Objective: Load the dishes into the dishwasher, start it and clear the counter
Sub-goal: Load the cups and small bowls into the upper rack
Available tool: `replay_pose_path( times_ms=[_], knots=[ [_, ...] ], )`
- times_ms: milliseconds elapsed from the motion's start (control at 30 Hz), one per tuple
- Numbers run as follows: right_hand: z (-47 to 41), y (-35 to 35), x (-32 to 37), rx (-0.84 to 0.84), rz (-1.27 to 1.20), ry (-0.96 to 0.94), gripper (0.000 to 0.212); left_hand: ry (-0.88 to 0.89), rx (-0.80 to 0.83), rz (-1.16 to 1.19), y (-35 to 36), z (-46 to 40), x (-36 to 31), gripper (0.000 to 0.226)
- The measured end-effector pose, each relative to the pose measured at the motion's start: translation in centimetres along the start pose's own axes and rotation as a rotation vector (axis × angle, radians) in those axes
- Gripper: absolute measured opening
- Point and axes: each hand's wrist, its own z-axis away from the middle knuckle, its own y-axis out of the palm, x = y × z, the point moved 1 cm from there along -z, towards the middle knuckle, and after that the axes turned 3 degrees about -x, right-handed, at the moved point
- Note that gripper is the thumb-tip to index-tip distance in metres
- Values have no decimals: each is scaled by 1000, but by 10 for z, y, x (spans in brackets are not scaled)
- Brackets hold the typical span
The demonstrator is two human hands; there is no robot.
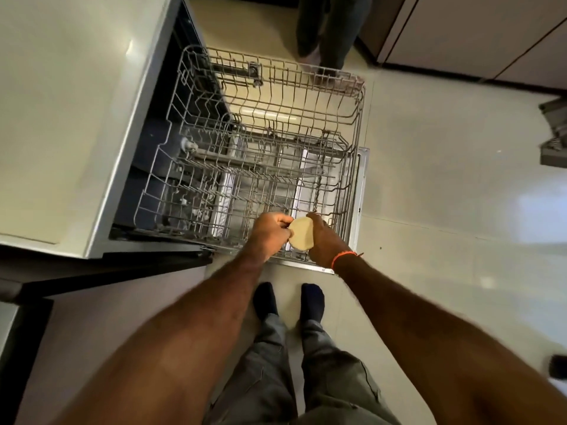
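Both forearms reach far from the body, over the feet, to the near-right corner of the lower rack (214, 191). Cream bowl (302, 234) sits between the hands, on edge. Left hand (270, 233) pinches its left rim, right hand (323, 239) grips the right side; both equally near. Rack lies directly below and beyond.

Upright tines (214, 161) crowd the open rack (357, 124).

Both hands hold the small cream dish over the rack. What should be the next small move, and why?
Probably lower the small round cream dish into the empty grey wire dishwasher rack: the left hand and right hand grip it just above the rack's near edge, not yet set down.
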Motion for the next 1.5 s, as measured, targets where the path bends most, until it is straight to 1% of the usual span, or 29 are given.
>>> replay_pose_path(
  times_ms=[100,167,300,367,500,600,667,767,933,1033,1100,1233,1367,1500],
  knots=[
    [-2,-5,-1,42,41,29,98,5,15,-64,-3,5,-8,36],
    [-2,-8,-1,96,83,46,101,52,20,-139,-3,8,-9,32],
    [-3,-19,5,173,99,81,100,135,25,-242,-4,17,-13,40],
    [-1,-28,13,137,134,85,96,150,38,-243,-8,24,-17,47],
    [12,-53,37,-47,191,39,77,185,36,-241,-29,48,-31,60],
    [24,-70,66,-94,229,-71,67,238,4,-312,-58,73,-43,72],
    [31,-77,95,-94,263,-167,64,254,-43,-344,-83,94,-48,80],
    [43,-80,143,-95,307,-294,61,261,-150,-360,-121,129,-51,81],
    [71,-66,235,-46,404,-558,57,259,-435,-385,-192,206,-30,82],
    [88,-43,291,4,458,-734,57,254,-623,-336,-231,258,-5,67],
    [99,-24,325,47,469,-822,59,212,-758,-323,-254,288,15,67],
    [133,29,391,105,447,-1005,58,126,-1000,-284,-291,351,62,65],
    [172,94,442,190,427,-1141,58,92,-1152,-308,-314,411,109,62],
    [208,159,476,273,411,-1201,61,28,-1284,-288,-331,462,166,63]
  ],
)
